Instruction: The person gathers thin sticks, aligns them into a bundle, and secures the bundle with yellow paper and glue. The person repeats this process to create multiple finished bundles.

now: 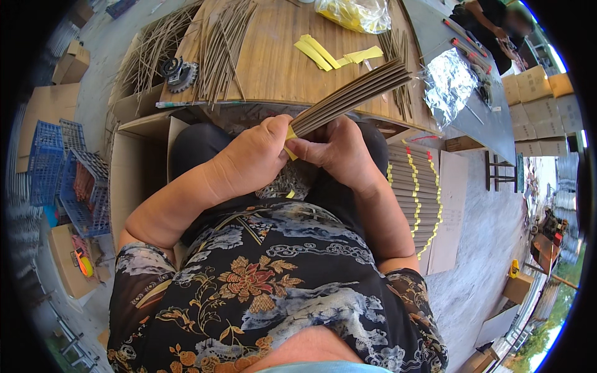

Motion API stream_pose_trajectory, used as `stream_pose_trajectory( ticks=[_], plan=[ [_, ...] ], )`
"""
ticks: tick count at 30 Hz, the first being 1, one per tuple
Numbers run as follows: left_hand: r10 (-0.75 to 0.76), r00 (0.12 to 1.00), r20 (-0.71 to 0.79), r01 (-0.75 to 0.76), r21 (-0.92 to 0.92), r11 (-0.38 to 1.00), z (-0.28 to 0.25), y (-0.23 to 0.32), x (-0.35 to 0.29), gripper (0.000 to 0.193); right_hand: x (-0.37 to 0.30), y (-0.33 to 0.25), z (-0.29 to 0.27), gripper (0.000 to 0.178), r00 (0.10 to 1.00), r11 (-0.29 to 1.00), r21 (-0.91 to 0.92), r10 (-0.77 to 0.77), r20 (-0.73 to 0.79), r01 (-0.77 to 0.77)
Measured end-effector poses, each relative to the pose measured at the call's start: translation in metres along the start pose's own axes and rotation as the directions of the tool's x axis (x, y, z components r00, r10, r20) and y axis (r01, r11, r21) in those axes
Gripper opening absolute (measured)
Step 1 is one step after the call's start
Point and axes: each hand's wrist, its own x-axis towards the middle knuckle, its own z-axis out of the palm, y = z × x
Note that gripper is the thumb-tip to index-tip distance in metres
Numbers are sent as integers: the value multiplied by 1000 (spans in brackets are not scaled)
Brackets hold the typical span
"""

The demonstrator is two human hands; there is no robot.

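A bundle of thin brown sticks [354, 94] slants up to the right from my hands, over my lap. My left hand [258, 152] grips the bundle's near end, fingers curled around it. My right hand [339, 149] pinches a yellow paper strip [290, 133] that wraps that same end. Both hands touch each other at the bundle's base. More loose sticks [217, 43] lie spread on the wooden table [280, 68] ahead, beside several yellow strips [329, 55].
Finished bundles with yellow bands [413, 193] are stacked in a box at my right. Blue plastic crates [65, 174] and cardboard boxes [71, 62] stand at my left. A clear bag of yellow strips [354, 13] and crinkled plastic [448, 81] lie on the table. Another person [491, 25] sits far right.
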Motion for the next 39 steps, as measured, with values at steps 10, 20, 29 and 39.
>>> stream_pose_trajectory(
  ticks=[10,20,29,39],
  plan=[
    [-89,977,196,134,-229,964,-12,4,4,38,-1,-4,-7,25,998,996,-92,4,56,1],
    [-67,935,349,286,-627,725,-18,7,0,45,-2,1,-12,28,974,953,-209,-206,90,221],
    [-15,862,506,491,-828,270,-27,11,-4,31,-1,-3,-11,36,956,935,-200,-278,96,292],
    [49,880,472,461,-875,147,-22,8,-4,37,21,-7,-14,66,890,800,422,-456,-32,425]
  ],
)
